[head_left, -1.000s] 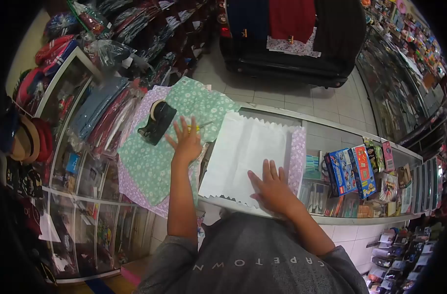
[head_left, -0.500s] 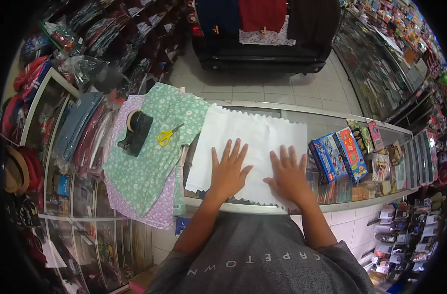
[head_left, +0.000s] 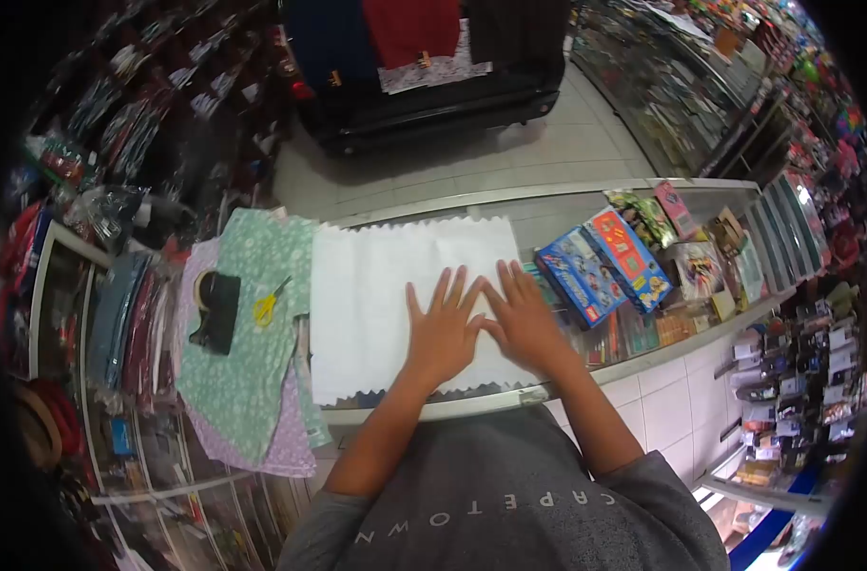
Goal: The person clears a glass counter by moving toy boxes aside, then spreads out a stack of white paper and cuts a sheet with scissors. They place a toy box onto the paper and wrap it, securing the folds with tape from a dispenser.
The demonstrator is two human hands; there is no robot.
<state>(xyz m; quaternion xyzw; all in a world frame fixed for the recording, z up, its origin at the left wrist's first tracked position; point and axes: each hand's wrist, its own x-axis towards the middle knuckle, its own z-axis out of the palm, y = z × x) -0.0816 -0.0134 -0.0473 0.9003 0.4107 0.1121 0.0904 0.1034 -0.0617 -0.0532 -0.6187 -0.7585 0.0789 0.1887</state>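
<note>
A white sheet with zigzag edges [head_left: 367,285], perhaps paper or thin cloth, lies flat on the glass counter. My left hand [head_left: 443,328] rests palm down on its right half with the fingers spread. Close beside it, my right hand [head_left: 526,324] lies flat near the sheet's right edge. The two hands meet around the thumbs and index fingertips. Left of the sheet are a green floral cloth [head_left: 253,400] and a lilac floral cloth [head_left: 291,438] under it. A black tape dispenser [head_left: 222,314] and yellow scissors [head_left: 266,306] sit on the green cloth.
Two toy boxes, one blue [head_left: 581,276] and one red and blue [head_left: 628,257], rest on the counter [head_left: 424,407] at right, beside small packets. Folded bagged clothes [head_left: 134,328] are stacked at left. Beyond the counter stands a black rack [head_left: 433,114] draped with cloths.
My right hand has moved left across the sheet, up against my left hand. The sheet now lies straighter and smoother. The whole view has turned somewhat.
</note>
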